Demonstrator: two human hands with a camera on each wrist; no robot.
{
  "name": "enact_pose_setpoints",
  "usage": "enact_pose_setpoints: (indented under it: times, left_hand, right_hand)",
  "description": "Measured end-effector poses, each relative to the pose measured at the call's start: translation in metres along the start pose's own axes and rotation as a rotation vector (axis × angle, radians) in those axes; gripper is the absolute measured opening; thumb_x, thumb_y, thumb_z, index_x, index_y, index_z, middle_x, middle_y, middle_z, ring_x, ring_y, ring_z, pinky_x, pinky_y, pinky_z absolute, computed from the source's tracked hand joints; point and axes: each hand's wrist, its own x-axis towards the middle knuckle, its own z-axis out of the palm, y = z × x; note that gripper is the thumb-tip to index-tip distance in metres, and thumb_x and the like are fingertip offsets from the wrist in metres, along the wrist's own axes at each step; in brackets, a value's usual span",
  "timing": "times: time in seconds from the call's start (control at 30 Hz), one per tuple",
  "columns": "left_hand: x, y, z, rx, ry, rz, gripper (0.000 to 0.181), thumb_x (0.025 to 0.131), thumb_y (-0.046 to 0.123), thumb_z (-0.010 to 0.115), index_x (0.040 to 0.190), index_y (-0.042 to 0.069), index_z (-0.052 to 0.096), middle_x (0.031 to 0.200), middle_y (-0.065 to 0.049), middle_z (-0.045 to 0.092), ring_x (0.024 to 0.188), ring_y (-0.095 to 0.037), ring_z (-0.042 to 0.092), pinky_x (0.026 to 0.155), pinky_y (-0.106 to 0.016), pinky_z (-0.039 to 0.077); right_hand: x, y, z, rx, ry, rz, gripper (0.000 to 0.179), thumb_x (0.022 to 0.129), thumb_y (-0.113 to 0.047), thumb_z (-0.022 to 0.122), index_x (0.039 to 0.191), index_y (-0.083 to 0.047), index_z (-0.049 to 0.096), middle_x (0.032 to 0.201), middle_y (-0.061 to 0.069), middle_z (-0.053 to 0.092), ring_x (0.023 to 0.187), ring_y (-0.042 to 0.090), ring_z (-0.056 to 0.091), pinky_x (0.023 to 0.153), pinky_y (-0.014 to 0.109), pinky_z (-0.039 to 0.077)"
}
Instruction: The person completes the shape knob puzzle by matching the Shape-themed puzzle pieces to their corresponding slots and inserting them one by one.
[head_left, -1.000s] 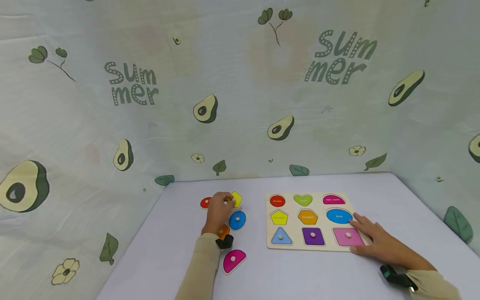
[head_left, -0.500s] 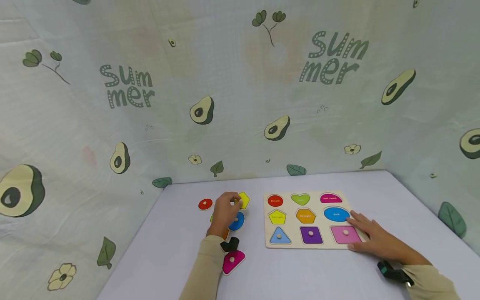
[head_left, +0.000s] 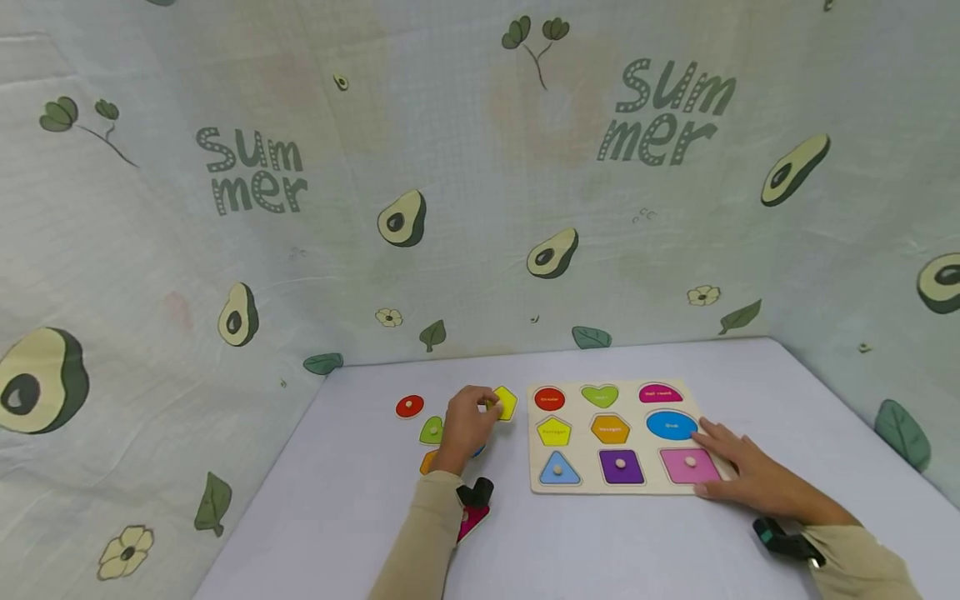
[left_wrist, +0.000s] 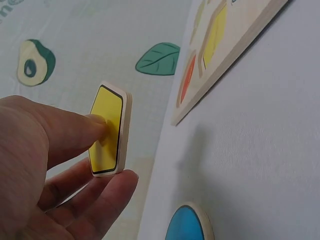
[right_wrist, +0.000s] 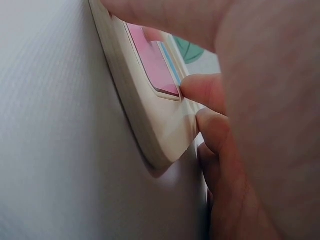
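Observation:
My left hand point(head_left: 467, 427) pinches a yellow pentagon puzzle piece point(head_left: 506, 404) between thumb and fingers, apparently by its knob. In the left wrist view the piece stands on edge above the table, its other fingers loosely below. To its right lies a wooden shape puzzle board point(head_left: 585, 463). Set in its front row are a light blue triangle point(head_left: 559, 477), a purple square point(head_left: 622, 474) and a pink rectangle point(head_left: 686, 472), each knobbed. My right hand point(head_left: 757, 477) rests on the board's right edge, thumb at the front corner, fingers extended near the blue oval recess point(head_left: 672, 426).
Loose on the table's left side are a red circle point(head_left: 409, 407), a green heart point(head_left: 431, 431), an orange hexagon point(head_left: 428, 462) and a magenta half round point(head_left: 474, 523), the last two partly hidden by my left arm. A blue piece point(left_wrist: 186, 225) lies below the left hand. A printed cloth point(head_left: 465, 275) hangs behind.
My left hand has moved right with the yellow pentagon, towards the board, uncovering the red circle and green heart. The right hand has stayed on the board's edge.

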Motion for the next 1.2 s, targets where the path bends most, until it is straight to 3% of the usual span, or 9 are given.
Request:
enact_pose_setpoints:
  times: [0.13,0.4,0.57,0.83,1.2]
  left_hand:
    - [0.000,0.004,0.009,0.001,-0.007,-0.035,0.005,0.090,0.016,0.077,0.094,0.016,0.075,0.118,0.000,0.066,0.109,-0.024,0.060,0.096,-0.038,0.051]
    - [-0.003,0.013,0.027,-0.008,-0.055,-0.023,0.005,0.090,0.017,0.077,0.095,0.017,0.075,0.123,0.002,0.067,0.111,-0.021,0.061,0.097,-0.038,0.051]
    - [-0.008,0.016,0.031,0.013,-0.066,-0.030,0.006,0.090,0.015,0.076,0.096,0.018,0.075,0.117,0.000,0.066,0.106,-0.023,0.060,0.094,-0.037,0.052]
    - [-0.010,0.020,0.041,0.020,-0.079,-0.059,0.007,0.090,0.017,0.077,0.097,0.017,0.075,0.112,0.000,0.066,0.100,-0.019,0.058,0.091,-0.035,0.054]
    - [-0.007,0.020,0.045,0.052,-0.119,-0.086,0.009,0.090,0.019,0.077,0.099,0.017,0.076,0.109,0.001,0.066,0.097,-0.018,0.057,0.087,-0.033,0.054]
  right_hand:
    - [0.001,-0.001,0.000,0.000,0.001,-0.007,0.087,0.079,-0.043,0.079,0.146,0.002,0.046,0.156,0.034,0.021,0.139,0.062,0.011,0.112,0.070,0.000]
    - [0.000,0.000,-0.002,-0.004,0.005,-0.015,0.087,0.080,-0.043,0.079,0.146,0.002,0.045,0.156,0.034,0.021,0.140,0.061,0.012,0.111,0.072,0.002]
    - [0.000,0.000,-0.002,-0.003,0.015,-0.045,0.085,0.081,-0.041,0.078,0.146,0.003,0.045,0.155,0.034,0.023,0.139,0.061,0.013,0.112,0.071,0.002]
    - [0.000,-0.003,-0.003,-0.030,-0.010,0.013,0.088,0.080,-0.044,0.078,0.146,0.003,0.045,0.155,0.035,0.021,0.138,0.062,0.012,0.106,0.077,0.008]
    - [-0.001,-0.002,-0.003,-0.014,-0.003,-0.009,0.086,0.081,-0.043,0.078,0.146,0.003,0.045,0.155,0.035,0.021,0.138,0.062,0.012,0.105,0.078,0.008]
